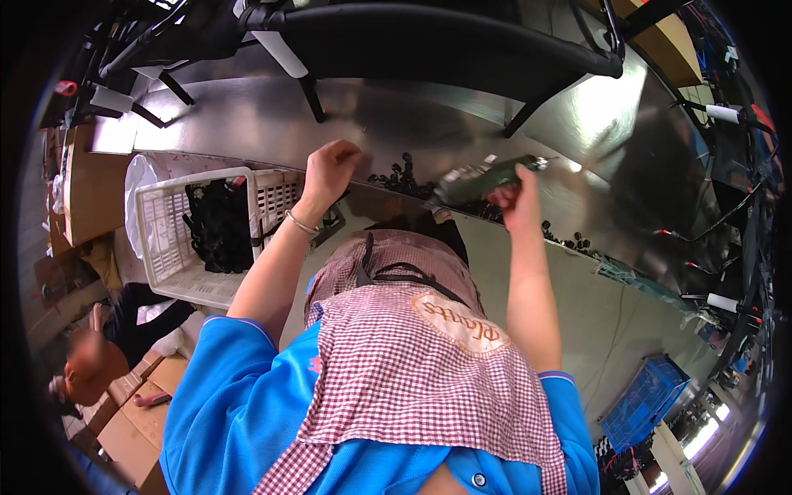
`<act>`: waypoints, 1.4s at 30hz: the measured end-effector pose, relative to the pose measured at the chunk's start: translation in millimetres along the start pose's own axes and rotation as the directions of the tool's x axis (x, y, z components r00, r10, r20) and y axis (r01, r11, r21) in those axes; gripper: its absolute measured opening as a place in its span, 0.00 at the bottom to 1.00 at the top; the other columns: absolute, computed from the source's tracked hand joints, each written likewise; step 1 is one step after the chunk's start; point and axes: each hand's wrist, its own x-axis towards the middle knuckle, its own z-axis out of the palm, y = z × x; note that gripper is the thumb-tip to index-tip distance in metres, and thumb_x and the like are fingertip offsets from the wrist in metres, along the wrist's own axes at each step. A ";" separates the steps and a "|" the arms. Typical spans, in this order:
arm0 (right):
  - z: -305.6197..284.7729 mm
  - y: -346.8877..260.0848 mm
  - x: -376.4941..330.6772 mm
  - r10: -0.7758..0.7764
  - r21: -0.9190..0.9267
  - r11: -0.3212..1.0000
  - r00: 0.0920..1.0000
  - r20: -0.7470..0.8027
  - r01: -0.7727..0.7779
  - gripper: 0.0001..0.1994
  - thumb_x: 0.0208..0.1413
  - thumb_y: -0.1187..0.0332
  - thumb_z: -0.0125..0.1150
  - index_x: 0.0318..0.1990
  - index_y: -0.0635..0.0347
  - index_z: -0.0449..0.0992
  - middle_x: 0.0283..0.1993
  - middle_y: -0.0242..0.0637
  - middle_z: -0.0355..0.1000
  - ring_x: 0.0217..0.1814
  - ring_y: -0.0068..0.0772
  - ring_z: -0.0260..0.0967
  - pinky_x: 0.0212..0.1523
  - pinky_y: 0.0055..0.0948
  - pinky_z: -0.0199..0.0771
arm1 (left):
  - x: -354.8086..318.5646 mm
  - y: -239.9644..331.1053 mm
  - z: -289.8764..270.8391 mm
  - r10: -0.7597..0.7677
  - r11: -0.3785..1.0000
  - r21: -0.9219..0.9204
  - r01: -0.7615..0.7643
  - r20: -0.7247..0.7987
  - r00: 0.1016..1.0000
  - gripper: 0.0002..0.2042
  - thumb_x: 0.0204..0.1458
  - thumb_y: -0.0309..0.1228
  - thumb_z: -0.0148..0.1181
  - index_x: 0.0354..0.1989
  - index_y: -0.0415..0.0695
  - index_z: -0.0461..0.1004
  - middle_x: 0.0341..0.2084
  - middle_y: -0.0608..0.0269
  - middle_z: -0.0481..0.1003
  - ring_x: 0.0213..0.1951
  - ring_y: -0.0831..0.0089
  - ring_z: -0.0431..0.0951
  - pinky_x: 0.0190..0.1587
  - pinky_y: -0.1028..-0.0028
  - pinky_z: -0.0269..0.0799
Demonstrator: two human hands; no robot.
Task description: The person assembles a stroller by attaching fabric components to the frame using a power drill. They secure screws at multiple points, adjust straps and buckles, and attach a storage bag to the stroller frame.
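Observation:
My right hand (516, 200) grips a green, blurred power screwdriver (481, 176), held nearly level over the shiny metal table (272, 124). My left hand (330, 169) is curled into a fist at the table's near edge, and I cannot see anything inside it. A heap of small black parts (402, 175) lies on the table between my hands. More black parts (569, 240) are scattered to the right of my right wrist. A bracelet (300, 223) circles my left wrist. I wear a blue shirt and a red-checked apron (412, 355).
A white plastic basket (161, 247) with black items stands to my left. Another person (87, 367) crouches at lower left beside cardboard boxes (132, 429). A blue crate (643, 400) sits at lower right. A black frame (429, 41) spans the far side of the table.

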 end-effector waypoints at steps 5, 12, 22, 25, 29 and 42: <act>29.5 -52.4 -94.3 -0.220 0.393 0.901 0.974 0.055 0.181 0.22 0.58 0.49 0.52 0.41 0.64 0.72 0.34 0.39 0.70 0.34 0.32 0.71 0.38 0.32 0.77 | 11.3 3.9 4.7 0.078 0.997 0.005 -0.079 0.108 0.991 0.05 0.48 0.25 0.61 0.33 0.40 0.79 0.25 0.62 0.76 0.28 0.72 0.76 0.33 0.74 0.72; -0.4 -41.7 -145.9 -0.073 0.274 0.955 0.987 -0.143 0.110 0.25 0.62 0.42 0.46 0.51 0.55 0.68 0.30 0.35 0.65 0.25 0.31 0.63 0.23 0.33 0.66 | 17.7 27.3 35.6 0.511 0.704 0.337 -0.624 0.369 0.776 0.04 0.42 0.31 0.65 0.27 0.47 0.78 0.28 0.66 0.73 0.35 0.63 0.74 0.39 0.65 0.72; 17.4 14.8 -161.1 -0.035 -0.052 0.998 0.996 -0.079 0.031 0.27 0.58 0.61 0.60 0.63 0.54 0.59 0.35 0.41 0.72 0.33 0.39 0.73 0.35 0.37 0.77 | 16.8 25.0 60.1 0.345 0.583 0.534 -0.612 0.519 0.782 0.02 0.41 0.28 0.60 0.24 0.47 0.76 0.31 0.65 0.74 0.40 0.63 0.73 0.44 0.64 0.67; 28.3 11.6 -162.1 -0.089 -0.362 0.930 0.994 -0.062 0.061 0.40 0.45 0.69 0.74 0.65 0.62 0.57 0.34 0.33 0.70 0.32 0.25 0.70 0.34 0.26 0.74 | 15.2 36.9 61.1 0.285 0.756 0.446 -0.480 0.435 0.854 0.02 0.39 0.25 0.57 0.23 0.45 0.74 0.30 0.62 0.74 0.36 0.59 0.74 0.38 0.62 0.69; 22.9 8.4 -166.9 -0.039 -0.383 0.921 0.996 0.080 0.067 0.48 0.38 0.70 0.78 0.66 0.63 0.53 0.37 0.32 0.67 0.31 0.25 0.70 0.31 0.27 0.75 | 16.2 63.3 58.4 -0.031 0.998 0.058 0.005 0.452 0.892 0.02 0.44 0.22 0.58 0.27 0.41 0.74 0.26 0.64 0.75 0.27 0.69 0.76 0.26 0.70 0.70; -54.2 -43.8 -242.6 -0.065 -0.665 0.707 0.959 0.277 0.240 0.53 0.33 0.63 0.80 0.67 0.63 0.51 0.35 0.33 0.70 0.34 0.26 0.70 0.39 0.29 0.73 | -53.2 176.0 164.5 0.049 0.286 -0.550 0.785 0.826 0.561 0.06 0.61 0.27 0.53 0.41 0.39 0.75 0.38 0.59 0.77 0.44 0.63 0.79 0.50 0.66 0.77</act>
